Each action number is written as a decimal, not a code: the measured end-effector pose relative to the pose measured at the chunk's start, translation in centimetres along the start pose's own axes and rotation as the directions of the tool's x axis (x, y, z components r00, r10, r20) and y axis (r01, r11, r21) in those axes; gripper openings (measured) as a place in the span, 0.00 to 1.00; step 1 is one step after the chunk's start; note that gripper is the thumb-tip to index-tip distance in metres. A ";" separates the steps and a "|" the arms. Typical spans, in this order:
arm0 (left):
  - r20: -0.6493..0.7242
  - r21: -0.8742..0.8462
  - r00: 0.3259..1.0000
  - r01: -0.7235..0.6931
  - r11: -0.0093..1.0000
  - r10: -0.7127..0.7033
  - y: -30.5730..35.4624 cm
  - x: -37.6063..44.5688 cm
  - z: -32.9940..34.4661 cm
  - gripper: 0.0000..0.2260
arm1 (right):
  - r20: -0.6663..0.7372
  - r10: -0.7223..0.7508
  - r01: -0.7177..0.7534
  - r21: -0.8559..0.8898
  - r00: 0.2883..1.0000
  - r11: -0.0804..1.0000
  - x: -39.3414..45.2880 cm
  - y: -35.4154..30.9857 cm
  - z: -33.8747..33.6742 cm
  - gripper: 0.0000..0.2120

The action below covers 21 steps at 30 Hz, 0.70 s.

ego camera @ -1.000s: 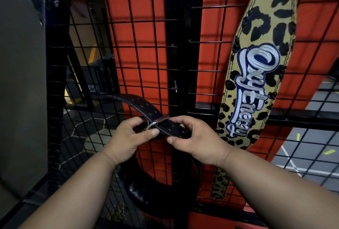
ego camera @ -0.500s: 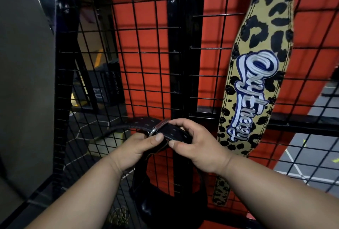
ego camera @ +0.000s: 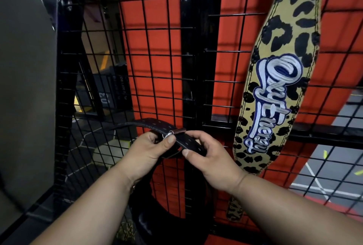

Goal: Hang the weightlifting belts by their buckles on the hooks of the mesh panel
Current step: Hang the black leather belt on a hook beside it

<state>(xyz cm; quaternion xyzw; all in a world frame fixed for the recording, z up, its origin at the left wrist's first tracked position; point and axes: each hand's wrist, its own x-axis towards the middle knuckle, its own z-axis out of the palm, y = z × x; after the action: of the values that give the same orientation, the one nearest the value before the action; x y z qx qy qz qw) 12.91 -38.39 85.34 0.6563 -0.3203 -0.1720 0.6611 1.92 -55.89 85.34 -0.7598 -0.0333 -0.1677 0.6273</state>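
A black leather weightlifting belt (ego camera: 157, 215) loops down in front of the black mesh panel (ego camera: 157, 48). My left hand (ego camera: 145, 152) pinches it at the silver buckle (ego camera: 168, 134), thumb on top. My right hand (ego camera: 208, 156) grips the punched strap (ego camera: 188, 141) just right of the buckle. The strap's free end (ego camera: 137, 123) sticks out to the left. A leopard-print belt (ego camera: 275, 79) with blue-and-white lettering hangs on the mesh to the right; its top is out of frame. No hook is plainly visible.
A black vertical post (ego camera: 193, 58) divides two mesh sections, with an orange-red wall (ego camera: 153, 79) behind. A grey surface (ego camera: 25, 87) stands at the left. Through the mesh a dark box (ego camera: 110, 91) and grey floor with lines (ego camera: 324, 176) show.
The strap's free end has dropped from a raised arc to nearly level. Both hands keep their hold at the buckle, and the view has shifted slightly upward and closer to the mesh.
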 end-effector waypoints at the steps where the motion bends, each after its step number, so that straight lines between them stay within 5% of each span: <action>1: 0.011 0.002 1.000 -0.003 1.000 0.003 0.0 0.1 0.0 0.37 | -0.005 0.000 0.000 -0.002 1.000 1.000 0.0 0.1 0.0 0.16; 21: 0.084 0.025 0.996 -0.006 1.000 0.004 1.0 1.6 -0.2 0.32 | -0.013 -0.055 0.053 -0.137 0.998 0.989 0.8 0.3 -0.6 0.25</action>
<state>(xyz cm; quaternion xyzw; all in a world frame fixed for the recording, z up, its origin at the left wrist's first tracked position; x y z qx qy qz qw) 13.98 -39.17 86.63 0.6559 -0.3514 -0.1937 0.6394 2.63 -56.64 85.33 -0.7983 -0.0369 -0.1930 0.5693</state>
